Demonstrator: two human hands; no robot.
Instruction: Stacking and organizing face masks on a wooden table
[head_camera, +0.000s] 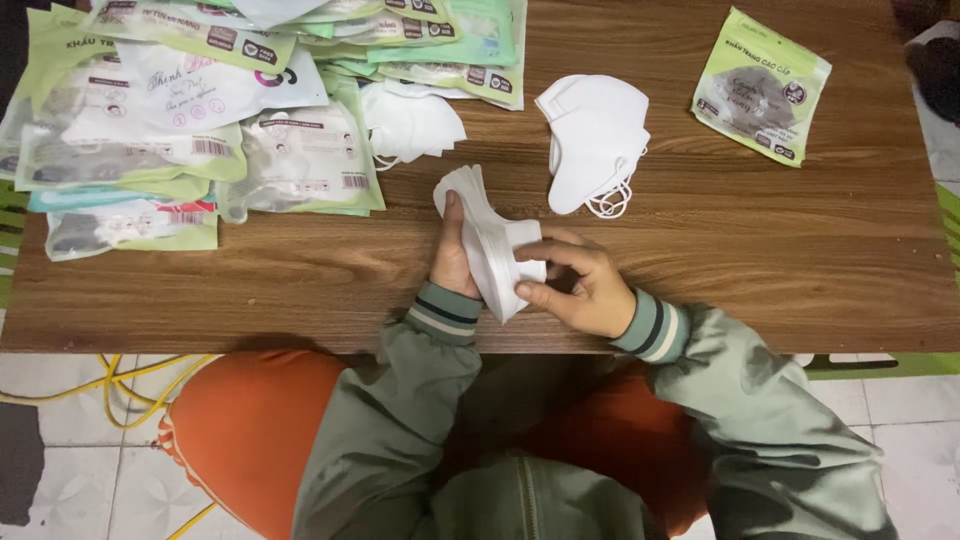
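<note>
My left hand (452, 262) braces the stack of white masks (490, 240) on edge; right hand (580, 285) fingers pinch its near end to keep it squared.

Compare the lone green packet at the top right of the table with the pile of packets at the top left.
The lone green packet lies by itself, flat, its green printed front up and apart from everything else. The pile of packets is many packets overlapping at mixed angles, several showing clear or white faces. The lone packet sits far from the left hand and right hand; the pile lies nearer the left hand. Both rest on the wooden table and have green edging.
</note>
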